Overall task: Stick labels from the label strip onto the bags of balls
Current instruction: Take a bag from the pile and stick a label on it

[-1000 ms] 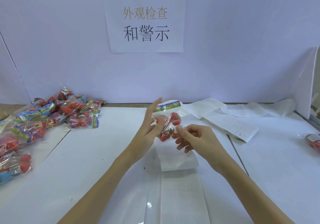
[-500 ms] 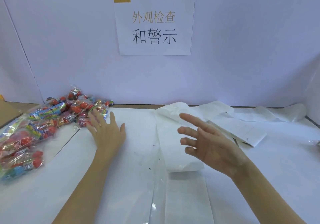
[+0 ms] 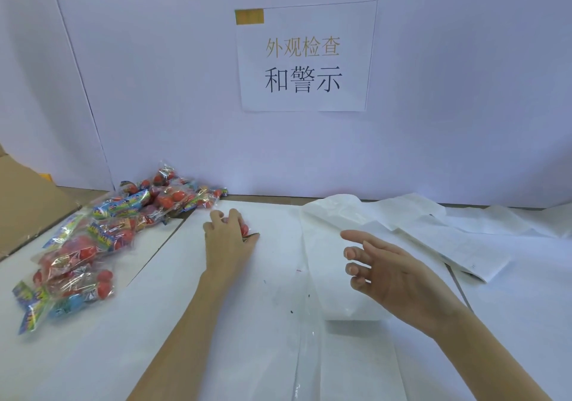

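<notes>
On table point(image 3: 192, 323), left hand point(image 3: 227, 239) grips bag point(image 3: 246, 230).

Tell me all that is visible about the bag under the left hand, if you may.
The bag of balls lies on the white table, just right of the pile of bags and apart from it. The left hand covers most of it, fingers curled over it. Only a red ball and a dark corner of clear wrapper show at the hand's right edge. Any label on it is hidden.
</notes>
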Motion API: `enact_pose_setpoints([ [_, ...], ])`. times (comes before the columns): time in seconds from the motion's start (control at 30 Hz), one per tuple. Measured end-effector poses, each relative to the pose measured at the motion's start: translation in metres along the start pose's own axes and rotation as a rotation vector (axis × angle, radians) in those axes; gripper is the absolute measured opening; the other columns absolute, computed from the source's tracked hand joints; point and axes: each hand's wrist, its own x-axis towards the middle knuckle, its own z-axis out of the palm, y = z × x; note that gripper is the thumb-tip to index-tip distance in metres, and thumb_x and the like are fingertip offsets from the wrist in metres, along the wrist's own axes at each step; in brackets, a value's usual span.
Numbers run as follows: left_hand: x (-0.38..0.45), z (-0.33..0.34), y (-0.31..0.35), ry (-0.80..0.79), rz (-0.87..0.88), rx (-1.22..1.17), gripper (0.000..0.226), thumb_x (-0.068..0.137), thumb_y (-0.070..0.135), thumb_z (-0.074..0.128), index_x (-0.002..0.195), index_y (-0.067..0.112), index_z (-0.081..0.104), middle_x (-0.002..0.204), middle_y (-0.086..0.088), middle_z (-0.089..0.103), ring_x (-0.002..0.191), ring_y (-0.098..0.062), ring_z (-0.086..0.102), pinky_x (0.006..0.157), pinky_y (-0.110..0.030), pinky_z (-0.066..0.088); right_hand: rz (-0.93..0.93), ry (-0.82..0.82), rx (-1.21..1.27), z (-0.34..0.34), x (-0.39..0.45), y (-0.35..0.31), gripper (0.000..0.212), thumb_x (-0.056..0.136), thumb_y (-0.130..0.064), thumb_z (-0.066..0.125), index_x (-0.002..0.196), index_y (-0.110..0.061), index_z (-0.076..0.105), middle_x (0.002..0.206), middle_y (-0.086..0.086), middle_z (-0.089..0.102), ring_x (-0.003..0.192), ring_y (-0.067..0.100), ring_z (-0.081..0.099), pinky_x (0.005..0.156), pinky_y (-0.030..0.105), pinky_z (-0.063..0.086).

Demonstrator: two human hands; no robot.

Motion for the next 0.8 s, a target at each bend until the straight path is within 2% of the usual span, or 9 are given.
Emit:
enact_pose_setpoints([
  [0.1,-0.004,-0.001,0.008,-0.025,0.077,-0.198,0.026,0.101,0.030,0.065,0.113,0.010,0.053,0.115,-0.008,0.057,0.103,-0.030,0.055,0.089,-0.040,0.048,0.001,0.036,0.024,-0.003,0.001,0.000,0.062,0.076,-0.039,0.091,0.129,-0.013,0.072,0.101,0.004,0.065,0.085,0.019,0.063,0.076,0.028,0.055],
  [0.17,-0.008,-0.005,0.020,-0.060,0.050,-0.434,0.022,0.103,0.037,0.060,0.104,0.016,0.052,0.100,0.003,0.064,0.087,-0.020,0.060,0.076,-0.034,0.050,0.002,0.073,0.054,-0.005,0.002,0.000,0.061,0.075,-0.037,0.091,0.128,-0.013,0.073,0.100,0.004,0.065,0.085,0.019,0.064,0.075,0.028,0.055],
  [0.23,-0.013,-0.009,0.036,-0.175,0.001,-0.738,0.016,0.103,0.032,0.060,0.103,0.017,0.055,0.088,0.003,0.067,0.075,-0.017,0.058,0.067,-0.028,0.047,-0.016,0.132,0.090,-0.006,0.004,0.001,0.054,0.083,-0.034,0.087,0.131,-0.015,0.073,0.106,0.004,0.068,0.092,0.019,0.068,0.077,0.027,0.056],
  [0.33,-0.026,-0.016,0.062,-0.407,-0.001,-1.225,0.008,0.099,0.018,0.060,0.102,0.010,0.061,0.087,-0.001,0.069,0.076,-0.017,0.063,0.063,-0.024,0.047,-0.125,0.330,-0.035,-0.005,0.006,0.004,0.044,0.092,-0.031,0.076,0.135,-0.025,0.070,0.127,0.002,0.074,0.117,0.021,0.071,0.092,0.032,0.055],
  [0.4,-0.037,-0.020,0.078,-0.543,0.007,-1.360,0.012,0.102,0.016,0.056,0.100,0.013,0.068,0.093,-0.001,0.070,0.085,-0.018,0.065,0.062,-0.021,0.051,-0.195,0.443,-0.266,-0.001,0.006,0.005,0.048,0.091,-0.038,0.072,0.139,-0.033,0.064,0.129,-0.003,0.074,0.122,0.017,0.069,0.099,0.034,0.051],
  [0.5,-0.055,-0.020,0.095,-0.701,0.080,-1.373,0.030,0.109,0.016,0.047,0.100,0.017,0.075,0.102,-0.004,0.071,0.096,-0.017,0.068,0.075,-0.026,0.056,-0.184,0.423,-0.466,0.006,0.006,0.009,0.055,0.089,-0.055,0.075,0.139,-0.034,0.063,0.122,-0.008,0.076,0.115,0.012,0.072,0.099,0.030,0.055],
  [0.6,-0.067,-0.020,0.103,-0.741,0.140,-1.310,0.031,0.110,0.030,0.046,0.115,0.014,0.071,0.108,-0.010,0.070,0.093,-0.020,0.067,0.078,-0.029,0.055,-0.198,0.453,-0.456,0.009,0.007,0.012,0.030,0.090,-0.043,0.079,0.113,-0.023,0.080,0.104,0.003,0.081,0.097,0.024,0.078,0.082,0.030,0.064],
  [0.67,-0.069,-0.020,0.105,-0.685,0.154,-1.230,0.034,0.105,0.042,0.052,0.124,0.017,0.067,0.105,-0.005,0.070,0.085,-0.020,0.067,0.077,-0.029,0.055,-0.205,0.510,-0.466,0.005,0.007,0.012,0.014,0.094,-0.027,0.077,0.104,-0.018,0.082,0.097,0.008,0.081,0.092,0.028,0.079,0.078,0.034,0.065],
  [0.8,-0.065,-0.016,0.104,-0.492,0.146,-1.054,0.026,0.109,0.029,0.051,0.111,0.018,0.075,0.094,0.002,0.076,0.085,-0.020,0.072,0.080,-0.023,0.052,-0.211,0.564,-0.428,0.001,0.007,0.009,0.007,0.092,-0.021,0.080,0.097,-0.018,0.084,0.093,0.011,0.079,0.084,0.031,0.078,0.073,0.034,0.065],
])
